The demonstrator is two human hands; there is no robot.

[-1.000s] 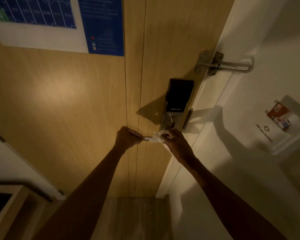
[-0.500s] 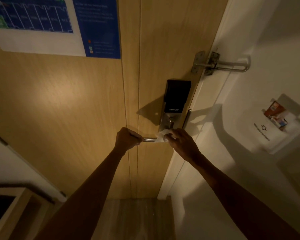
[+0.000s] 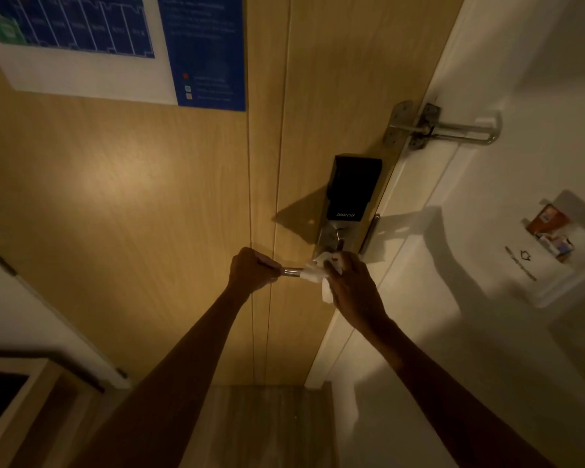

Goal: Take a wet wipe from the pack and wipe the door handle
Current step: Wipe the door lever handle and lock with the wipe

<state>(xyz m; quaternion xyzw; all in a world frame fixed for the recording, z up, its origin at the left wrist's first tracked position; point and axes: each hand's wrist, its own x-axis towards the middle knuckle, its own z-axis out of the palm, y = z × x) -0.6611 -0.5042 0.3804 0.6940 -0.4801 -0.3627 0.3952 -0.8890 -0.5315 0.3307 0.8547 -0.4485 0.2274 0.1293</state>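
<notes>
**Wipe on the handle, grip the weak spot**

Left hand (image 3: 250,271) clenched round the free end of the handle (image 3: 289,272), near the door's (image 3: 149,231) lock edge. Right hand (image 3: 350,288) pinching the wipe (image 3: 313,274) around the bar beside the lock (image 3: 348,197). Loose corner dangling: could snag or slip off. Too much downward pressure, and the latch opens.

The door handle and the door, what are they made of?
The door handle looks like shiny metal: the bare bit between the hands glints silver. The door looks like pale wood with a matte finish, showing grain lines, though it may be a printed laminate.
</notes>
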